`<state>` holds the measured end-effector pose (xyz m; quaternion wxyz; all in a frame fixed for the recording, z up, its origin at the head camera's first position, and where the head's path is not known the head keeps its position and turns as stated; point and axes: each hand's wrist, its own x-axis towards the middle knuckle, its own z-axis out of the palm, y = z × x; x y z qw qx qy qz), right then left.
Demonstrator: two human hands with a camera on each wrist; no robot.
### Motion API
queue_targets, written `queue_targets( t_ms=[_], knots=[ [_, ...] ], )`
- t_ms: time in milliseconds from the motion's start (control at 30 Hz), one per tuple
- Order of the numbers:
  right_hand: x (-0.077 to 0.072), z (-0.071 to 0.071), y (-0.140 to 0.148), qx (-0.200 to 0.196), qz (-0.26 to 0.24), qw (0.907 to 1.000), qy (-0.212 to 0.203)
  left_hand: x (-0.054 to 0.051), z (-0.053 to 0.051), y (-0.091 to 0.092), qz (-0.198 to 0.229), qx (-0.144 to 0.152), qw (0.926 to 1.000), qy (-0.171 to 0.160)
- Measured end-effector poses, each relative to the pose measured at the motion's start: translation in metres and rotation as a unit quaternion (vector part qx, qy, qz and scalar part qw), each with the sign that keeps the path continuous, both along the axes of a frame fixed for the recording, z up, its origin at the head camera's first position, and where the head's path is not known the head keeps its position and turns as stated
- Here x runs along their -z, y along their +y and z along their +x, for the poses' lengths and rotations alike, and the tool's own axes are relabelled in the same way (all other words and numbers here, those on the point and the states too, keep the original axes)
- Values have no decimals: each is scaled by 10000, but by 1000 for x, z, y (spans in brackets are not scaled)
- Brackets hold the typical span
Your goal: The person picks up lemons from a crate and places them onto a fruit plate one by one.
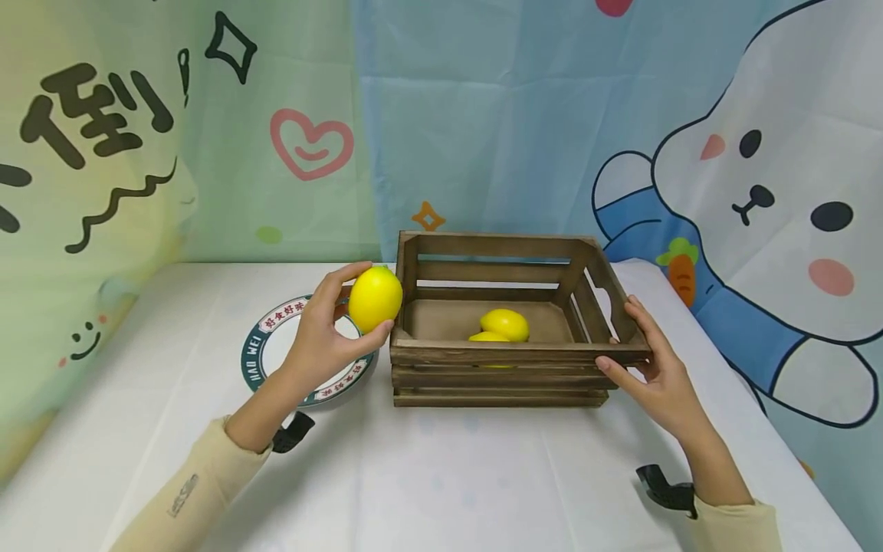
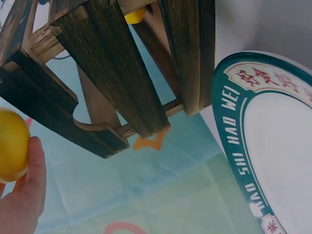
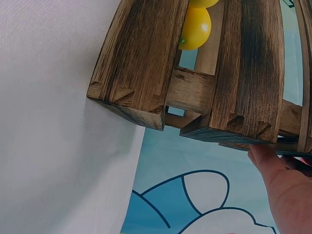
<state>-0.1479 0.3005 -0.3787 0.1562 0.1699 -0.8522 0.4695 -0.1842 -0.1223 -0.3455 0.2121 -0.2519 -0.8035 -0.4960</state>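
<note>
In the head view my left hand (image 1: 319, 337) holds a yellow lemon (image 1: 375, 298) between thumb and fingers, raised beside the left end of a brown wooden crate (image 1: 503, 354). My right hand (image 1: 658, 383) grips the crate's right end, its thumb at the front corner and its fingers over the side. Inside the crate lie a lemon (image 1: 509, 322) and a second one partly hidden behind the front slats. The left wrist view catches the held lemon (image 2: 12, 146) at its left edge. Through the slats a lemon (image 3: 196, 29) shows in the right wrist view.
A white plate with a green lettered rim (image 1: 254, 360) rests on the table left of the crate, partly behind my left hand. The white tablecloth (image 1: 441, 475) spreads in front. A printed curtain (image 1: 483, 115) hangs behind and along both sides.
</note>
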Motion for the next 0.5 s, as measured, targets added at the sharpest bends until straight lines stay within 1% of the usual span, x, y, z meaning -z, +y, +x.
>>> queue_targets(
  t_ms=[133,300,500],
  knots=[
    [-1,-1,0,-27,-16,10000,14,3,1,-5,164,-68,9998,-61],
    [0,-1,1,-62,-19,10000,20,8,4,-11,226,-188,9994,-183],
    [1,-3,2,-158,-28,9999,11,16,7,-19,72,-313,9989,-332]
  ],
)
